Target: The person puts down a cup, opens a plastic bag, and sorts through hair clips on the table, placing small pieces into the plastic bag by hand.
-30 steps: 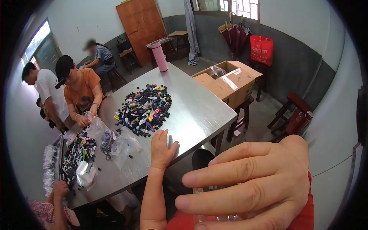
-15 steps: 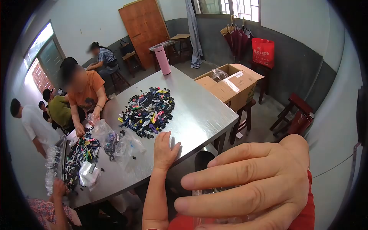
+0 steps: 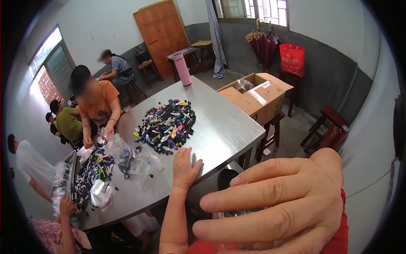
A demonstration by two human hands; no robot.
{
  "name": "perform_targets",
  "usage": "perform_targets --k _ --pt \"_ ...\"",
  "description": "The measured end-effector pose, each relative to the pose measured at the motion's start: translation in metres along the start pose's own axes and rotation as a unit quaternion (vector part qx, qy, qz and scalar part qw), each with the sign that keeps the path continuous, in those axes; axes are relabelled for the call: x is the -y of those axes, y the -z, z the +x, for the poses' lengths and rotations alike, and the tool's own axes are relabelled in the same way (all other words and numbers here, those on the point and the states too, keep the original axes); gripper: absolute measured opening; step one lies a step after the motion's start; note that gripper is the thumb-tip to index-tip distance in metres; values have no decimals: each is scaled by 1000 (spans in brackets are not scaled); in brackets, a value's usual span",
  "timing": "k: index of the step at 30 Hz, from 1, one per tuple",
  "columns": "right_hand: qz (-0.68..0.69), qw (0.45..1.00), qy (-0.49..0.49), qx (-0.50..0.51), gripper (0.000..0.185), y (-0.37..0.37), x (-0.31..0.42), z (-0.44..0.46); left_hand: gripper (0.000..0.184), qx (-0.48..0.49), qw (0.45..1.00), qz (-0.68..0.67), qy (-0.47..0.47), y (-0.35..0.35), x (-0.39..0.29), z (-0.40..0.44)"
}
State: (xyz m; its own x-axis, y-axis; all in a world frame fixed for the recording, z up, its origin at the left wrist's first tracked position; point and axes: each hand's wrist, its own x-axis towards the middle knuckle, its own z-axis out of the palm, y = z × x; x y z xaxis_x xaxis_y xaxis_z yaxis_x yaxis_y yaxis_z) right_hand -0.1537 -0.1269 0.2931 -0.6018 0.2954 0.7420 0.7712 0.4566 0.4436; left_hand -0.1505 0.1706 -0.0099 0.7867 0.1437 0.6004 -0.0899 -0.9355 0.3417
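My left hand (image 3: 186, 169) rests on the near edge of the metal table (image 3: 220, 122), fingers apart, holding nothing. Just beyond its fingertips lies a round pile of small hair clips (image 3: 167, 127), mostly dark with some yellow, pink and white ones. Large in the foreground at the lower right is my right hand (image 3: 275, 199), its fingers spread, close to the camera. Behind and below its fingers shows a clear plastic item (image 3: 220, 216), partly hidden; whether the hand touches it I cannot tell.
A second clip pile (image 3: 93, 169) and plastic bags (image 3: 146, 163) lie at the left, by a person in orange (image 3: 101, 101). Another person's hand (image 3: 66, 206) is at lower left. A pink bottle (image 3: 182, 70) stands on the far corner; a cardboard box (image 3: 258, 97) sits beyond the table.
The view has shifted slightly, so the table and piles appear further right and lower. The person in white has moved left. Both my hands keep nearly the same pose.
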Motion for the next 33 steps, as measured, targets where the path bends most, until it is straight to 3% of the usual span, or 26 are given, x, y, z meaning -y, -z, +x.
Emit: perform_targets --k 26,31,33 --pt "26 999 -6 37 18 10 1 5 61 16 1000 -2 12 2 0 0" --pt "146 975 -134 102 18 18 -1 17 61 24 1000 -9 11 1 4 0" --pt "137 978 -125 93 18 18 -1 18 61 22 1000 -7 8 -1 7 -1"
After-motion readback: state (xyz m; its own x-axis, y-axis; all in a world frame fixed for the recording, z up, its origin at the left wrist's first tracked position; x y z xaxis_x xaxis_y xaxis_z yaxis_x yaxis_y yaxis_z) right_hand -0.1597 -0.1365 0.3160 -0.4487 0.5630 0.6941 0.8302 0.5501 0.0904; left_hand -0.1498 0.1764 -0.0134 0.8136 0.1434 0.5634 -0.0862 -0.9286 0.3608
